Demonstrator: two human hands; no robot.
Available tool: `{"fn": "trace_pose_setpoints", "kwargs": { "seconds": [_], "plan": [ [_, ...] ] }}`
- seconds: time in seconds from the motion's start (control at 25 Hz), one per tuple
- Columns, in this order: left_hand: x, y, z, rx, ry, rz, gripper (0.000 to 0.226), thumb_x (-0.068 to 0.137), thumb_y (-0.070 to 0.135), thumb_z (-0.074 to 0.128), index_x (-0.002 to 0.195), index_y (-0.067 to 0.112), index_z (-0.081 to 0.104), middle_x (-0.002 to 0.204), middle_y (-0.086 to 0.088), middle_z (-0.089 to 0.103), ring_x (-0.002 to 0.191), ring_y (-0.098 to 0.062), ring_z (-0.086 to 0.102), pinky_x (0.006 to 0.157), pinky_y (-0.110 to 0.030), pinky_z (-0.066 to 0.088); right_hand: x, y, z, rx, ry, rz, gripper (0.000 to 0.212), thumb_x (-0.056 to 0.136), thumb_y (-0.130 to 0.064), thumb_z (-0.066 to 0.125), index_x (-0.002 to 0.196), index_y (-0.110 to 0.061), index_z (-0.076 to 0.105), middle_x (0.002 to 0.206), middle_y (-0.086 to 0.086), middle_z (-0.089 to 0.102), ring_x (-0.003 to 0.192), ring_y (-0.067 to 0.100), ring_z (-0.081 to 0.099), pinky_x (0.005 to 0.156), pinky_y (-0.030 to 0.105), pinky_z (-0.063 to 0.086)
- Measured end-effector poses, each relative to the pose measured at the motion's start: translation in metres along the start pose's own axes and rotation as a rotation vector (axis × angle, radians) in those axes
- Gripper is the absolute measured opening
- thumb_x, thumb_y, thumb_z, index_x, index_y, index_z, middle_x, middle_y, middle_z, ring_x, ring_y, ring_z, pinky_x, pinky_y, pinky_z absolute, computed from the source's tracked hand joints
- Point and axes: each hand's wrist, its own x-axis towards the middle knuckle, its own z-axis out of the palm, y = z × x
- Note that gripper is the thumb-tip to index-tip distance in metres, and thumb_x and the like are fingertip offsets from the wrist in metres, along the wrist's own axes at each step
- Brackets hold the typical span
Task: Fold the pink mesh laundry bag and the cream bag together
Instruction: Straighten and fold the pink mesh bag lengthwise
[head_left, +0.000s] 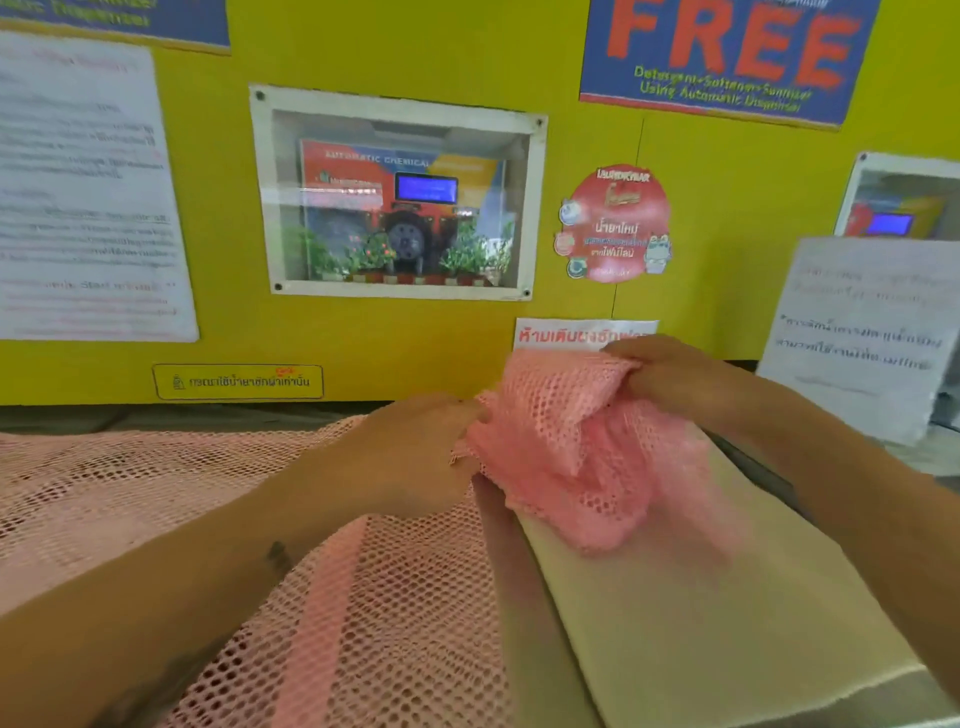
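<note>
Now both hands grip a bunched end of the pink mesh laundry bag (571, 457): left hand (415, 452) pinching its edge, right hand (670, 374) clutching its top. It spreads leftward and overlaps the flat cream fabric bag (701, 613).

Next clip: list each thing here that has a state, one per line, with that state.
pink mesh laundry bag: partly spread flat, far end bunched and lifted
cream bag: lying flat, under the bunched mesh
left hand: shut on the mesh
right hand: shut on the mesh
dispenser screen: lit blue
</note>
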Motion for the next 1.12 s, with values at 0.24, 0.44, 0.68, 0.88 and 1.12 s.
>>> {"fn": "trace_pose_setpoints", "kwargs": {
  "seconds": [0.24,0.44,0.68,0.88,1.12],
  "plan": [
    [0.044,0.028,0.036,-0.057,-0.224,-0.225,0.082,0.083,0.041,0.058,0.153,0.030,0.017,0.154,-0.001,0.036,0.136,-0.026,0.040,0.109,-0.044,0.039,0.014,0.029,-0.036,-0.851,-0.069,0.187,0.052,0.091,-0.027,0.052,0.142,-0.022,0.045,0.143,0.007,0.051,0.126,0.031,0.053,0.096,0.040,0.049],
    [0.065,0.040,0.051,-0.144,-0.109,-0.291,0.100,0.077,0.018,0.065,0.150,0.042,0.002,0.113,-0.002,0.064,0.089,-0.018,0.064,0.075,-0.039,0.058,0.003,0.019,-0.015,-0.431,-0.323,-0.095,0.072,0.089,-0.013,0.056,0.152,-0.030,0.026,0.149,0.000,0.038,0.130,0.027,0.048,0.103,0.042,0.047],
    [0.071,0.044,0.026,-0.179,0.226,-0.191,0.063,0.087,0.010,0.058,0.139,0.036,0.034,0.092,0.006,0.057,0.079,-0.016,0.061,0.063,-0.033,0.051,0.027,0.056,-0.006,-0.576,-0.326,-0.033,0.019,0.091,-0.016,0.046,0.085,-0.025,0.062,0.098,0.000,0.069,0.084,0.018,0.063,0.073,0.032,0.054],
    [0.065,0.006,-0.023,-0.158,0.492,-0.213,0.028,0.087,0.002,0.052,0.088,0.023,0.071,0.098,0.004,0.069,0.094,-0.018,0.062,0.081,-0.033,0.050,0.048,0.057,-0.042,-0.769,0.165,0.118,0.047,0.086,-0.023,0.055,0.133,-0.018,0.050,0.128,0.008,0.054,0.115,0.032,0.055,0.088,0.040,0.047],
    [0.036,-0.024,-0.011,-0.084,0.063,-0.320,0.014,0.094,0.019,0.053,0.096,0.026,0.065,0.093,0.008,0.057,0.083,-0.008,0.055,0.068,-0.026,0.046,-0.006,0.010,0.008,-0.372,-0.309,-0.255,0.053,0.087,-0.012,0.058,0.136,-0.030,0.048,0.136,-0.002,0.051,0.124,0.015,0.050,0.101,0.033,0.044]
  ]
}}
